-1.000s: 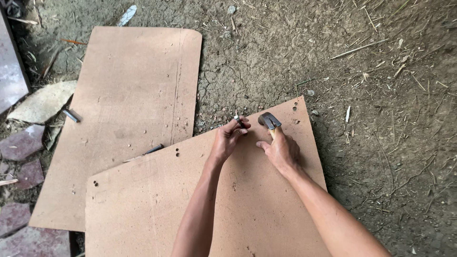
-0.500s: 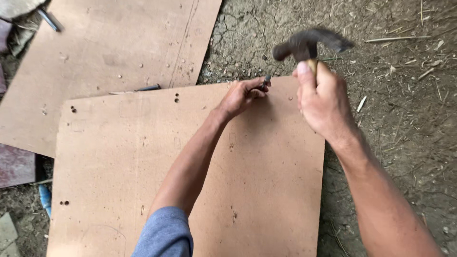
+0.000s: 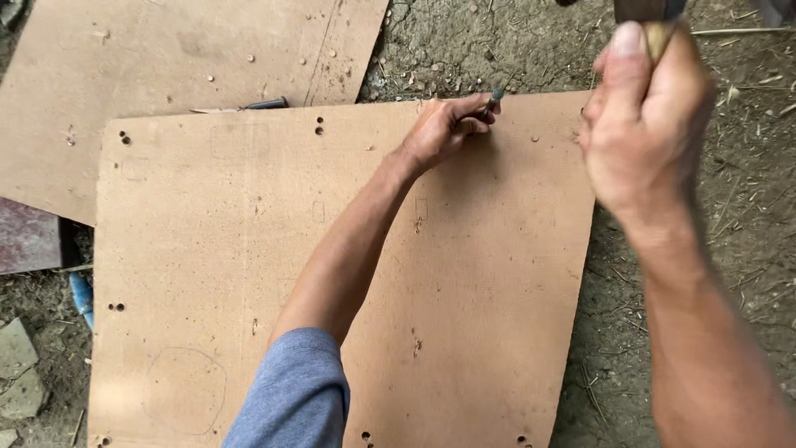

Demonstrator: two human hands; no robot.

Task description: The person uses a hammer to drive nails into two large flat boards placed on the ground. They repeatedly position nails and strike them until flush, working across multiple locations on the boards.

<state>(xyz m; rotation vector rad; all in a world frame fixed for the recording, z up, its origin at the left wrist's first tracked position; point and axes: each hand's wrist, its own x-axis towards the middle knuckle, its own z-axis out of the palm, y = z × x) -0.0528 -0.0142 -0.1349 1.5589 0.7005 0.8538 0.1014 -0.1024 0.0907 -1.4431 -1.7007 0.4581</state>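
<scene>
Left hand (image 3: 444, 129) pinches punch (image 3: 494, 99) — right hand (image 3: 643, 124) grips hammer (image 3: 651, 21).

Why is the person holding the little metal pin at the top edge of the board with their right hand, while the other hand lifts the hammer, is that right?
Not quite. In the head view the left hand holds the little metal pin at the top edge of the board. The right hand is the one lifting the hammer.

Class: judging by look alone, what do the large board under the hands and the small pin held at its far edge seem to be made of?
Board: probably hardboard or fibreboard, matt tan, with no visible grain and clean drilled holes. Pin pinched by the left hand: likely metal, a nail or punch, dark grey and slim; too small to be sure.
</scene>
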